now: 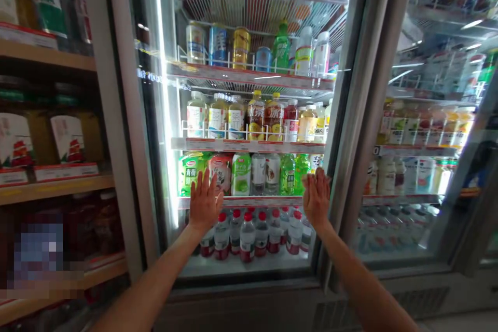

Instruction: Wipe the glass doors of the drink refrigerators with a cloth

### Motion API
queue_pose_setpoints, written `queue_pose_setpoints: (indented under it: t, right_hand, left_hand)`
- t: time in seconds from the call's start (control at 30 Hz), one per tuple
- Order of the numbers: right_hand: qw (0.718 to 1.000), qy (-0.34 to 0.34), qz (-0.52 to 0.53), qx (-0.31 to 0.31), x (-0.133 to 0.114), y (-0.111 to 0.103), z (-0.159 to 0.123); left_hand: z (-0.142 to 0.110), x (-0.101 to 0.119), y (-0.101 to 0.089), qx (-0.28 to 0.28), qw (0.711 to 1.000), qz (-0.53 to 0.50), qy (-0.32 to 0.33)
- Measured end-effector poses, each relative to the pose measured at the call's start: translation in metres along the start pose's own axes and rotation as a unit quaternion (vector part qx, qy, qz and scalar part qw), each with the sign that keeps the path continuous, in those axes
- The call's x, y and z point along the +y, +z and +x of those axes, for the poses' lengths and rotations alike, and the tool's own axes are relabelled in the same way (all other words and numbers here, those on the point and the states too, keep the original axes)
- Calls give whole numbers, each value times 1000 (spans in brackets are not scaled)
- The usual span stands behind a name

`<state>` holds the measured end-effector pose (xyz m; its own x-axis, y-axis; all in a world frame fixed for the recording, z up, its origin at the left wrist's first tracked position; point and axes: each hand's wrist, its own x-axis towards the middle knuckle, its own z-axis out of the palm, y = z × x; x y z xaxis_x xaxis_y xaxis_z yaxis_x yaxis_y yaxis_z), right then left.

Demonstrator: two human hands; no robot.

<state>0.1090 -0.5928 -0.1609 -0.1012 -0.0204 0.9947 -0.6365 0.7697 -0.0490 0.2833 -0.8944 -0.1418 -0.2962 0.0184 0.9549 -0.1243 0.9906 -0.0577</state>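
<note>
Glass-fronted drinks refrigerators fill most of the head view, with wooden shelves (58, 184) of dark-lidded, white-labelled jars (68, 137) along the left and a second refrigerator (408, 199) of bottles on the right. Straight ahead, a tall dark-framed glass door (348, 88) shows wire shelves lit by a white vertical light strip (161, 62) near their left edge. Before it, both hands are raised with fingers pointing up, flat and holding nothing; whether either palm meets the glass cannot be told. The left hand (205, 201) overlaps the lower left part of a shelf with a red-edged white price rail (264, 201), partly covering a bright green pack (188, 168) at that shelf's left edge and a red pack with a pale label (221, 168) beside it. The right hand (317, 199) is at the same shelf's right edge, just beside a bright green bottle (301, 171) and close to the door's right frame. Between the hands stand a white-and-green bottle (241, 174) and clear bottles with pale labels (259, 176). Beneath that shelf's front edge, clear red-capped bottles (248, 238) crowd the refrigerator's bottom, while amber yellow-capped bottles (257, 114) stand on the shelf above.
</note>
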Motion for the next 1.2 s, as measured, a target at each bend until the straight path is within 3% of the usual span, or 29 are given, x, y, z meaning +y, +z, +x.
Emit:
queue_pose_setpoints:
  t: [0.1, 0.17, 0.23, 0.37, 0.43, 0.5, 0.63, 0.7, 0.77, 0.83, 0.93, 1.0, 1.13, 1.2]
  right_hand:
    - [993, 90, -10, 73, 7, 7, 74]
    - [993, 88, -2, 83, -3, 11, 88]
    - [999, 11, 21, 38, -27, 13, 61]
    - [977, -180, 54, -96, -78, 11, -36]
    - [964, -226, 54, -133, -90, 10, -50]
    - [963, -228, 54, -134, -95, 12, -26]
    - [991, -116, 50, -37, -111, 28, 69]
    - [989, -134, 55, -33, -129, 35, 86]
    - [969, -227, 67, -70, -150, 39, 67]
    - [933, -331, 82, -112, -165, 39, 29]
    - [886, -427, 110, -142, -175, 39, -5]
    - [893, -415, 112, -134, -178, 40, 12]
    - [969, -228, 73, -55, -193, 49, 84]
    - [970, -223, 76, -52, -204, 52, 87]
  left_hand:
    - [-7, 0, 0, -20, 1000, 2, 9]
    - [-15, -1, 0, -36, 999, 5, 13]
    - [-24, -1, 0, -48, 999, 10, 12]
    - [-34, -3, -5, -69, 997, 23, 22]
    - [-33, -8, -9, -85, 995, 25, 38]
    - [-29, -15, -13, -88, 995, 27, 48]
    - [-19, -30, -18, -64, 997, 48, 18]
    - [-22, -34, -20, -70, 996, 60, 10]
    - [-31, -37, -23, -85, 994, 69, 16]
    - [-42, -42, -26, -102, 992, 77, 26]
    - [-52, -56, -33, -120, 989, 82, 27]
    - [-51, -68, -39, -117, 989, 85, 10]
    - [-45, -86, -45, -95, 991, 90, -18]
    - [-48, -90, -44, -89, 992, 88, -18]
